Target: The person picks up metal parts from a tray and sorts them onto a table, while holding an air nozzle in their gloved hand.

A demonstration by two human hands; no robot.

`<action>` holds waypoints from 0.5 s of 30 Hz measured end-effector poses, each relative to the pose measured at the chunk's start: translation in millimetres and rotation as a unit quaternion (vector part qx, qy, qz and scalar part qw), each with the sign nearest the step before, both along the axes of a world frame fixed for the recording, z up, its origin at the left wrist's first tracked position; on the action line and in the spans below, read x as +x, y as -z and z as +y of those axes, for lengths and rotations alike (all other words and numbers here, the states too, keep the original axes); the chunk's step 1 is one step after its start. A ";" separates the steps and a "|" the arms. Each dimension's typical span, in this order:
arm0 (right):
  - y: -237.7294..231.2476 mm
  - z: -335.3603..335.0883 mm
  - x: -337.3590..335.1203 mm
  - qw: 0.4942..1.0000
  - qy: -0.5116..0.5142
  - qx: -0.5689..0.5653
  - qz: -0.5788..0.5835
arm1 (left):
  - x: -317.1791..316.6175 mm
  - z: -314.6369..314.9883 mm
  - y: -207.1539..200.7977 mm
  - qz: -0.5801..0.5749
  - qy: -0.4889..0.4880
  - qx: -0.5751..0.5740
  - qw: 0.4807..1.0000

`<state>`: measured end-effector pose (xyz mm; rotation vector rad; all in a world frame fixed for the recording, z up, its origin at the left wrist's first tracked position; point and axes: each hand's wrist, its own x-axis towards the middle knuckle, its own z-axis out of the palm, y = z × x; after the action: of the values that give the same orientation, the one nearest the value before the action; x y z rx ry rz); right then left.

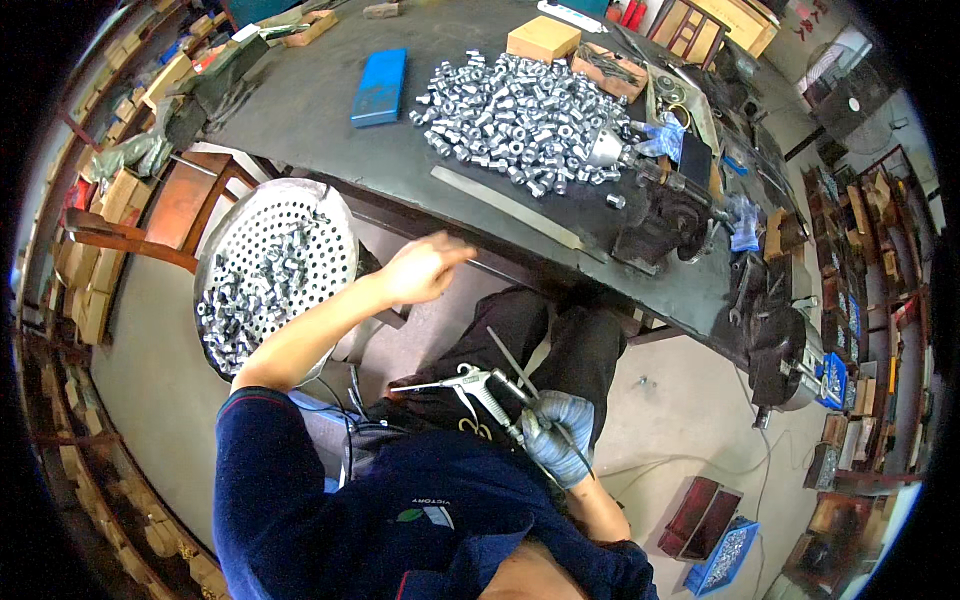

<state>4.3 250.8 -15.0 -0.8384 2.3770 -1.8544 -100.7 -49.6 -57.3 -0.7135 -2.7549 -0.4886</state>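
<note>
My left hand (pixel 425 270) is bare and raised between the round perforated metal basket (pixel 318 255) and the bench edge. Its fingers are curled together and a little blurred; anything in them is hidden. A striped grey-blue glove covers my right hand (pixel 560 437), closed around a slim, file-like metal rod (pixel 510 358) over my lap. Next to that hand is a silver air blow gun (pixel 482 392) with a long thin nozzle; whether the hand also grips it is unclear. Small metal fittings (pixel 245 300) lie in the basket, at my left.
A big heap of metal fittings (pixel 520 115) covers part of the dark bench (pixel 300 110). A flat metal bar (pixel 500 205) lies along its front edge, near a blue box (pixel 379 88). A black vise-like fixture (pixel 665 225) stands right. Bins (pixel 722 555) sit on the floor.
</note>
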 end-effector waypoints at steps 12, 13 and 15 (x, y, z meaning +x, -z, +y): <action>-4.4 -0.4 4.2 0.999 -0.026 0.018 0.014 | -27.8 -17.1 11.5 0.083 -0.126 -0.038 0.988; -2.5 2.3 5.4 0.999 -0.022 0.028 0.000 | -15.6 -11.8 6.9 0.089 -0.117 -0.039 0.988; -1.2 12.3 6.8 0.999 -0.013 -0.018 -0.026 | 27.1 -10.5 -33.7 -0.249 0.005 0.121 0.961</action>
<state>11.2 263.0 -13.8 -0.8088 2.2968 -1.8914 -73.6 -60.0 -23.6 -0.6073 -3.0557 -1.1211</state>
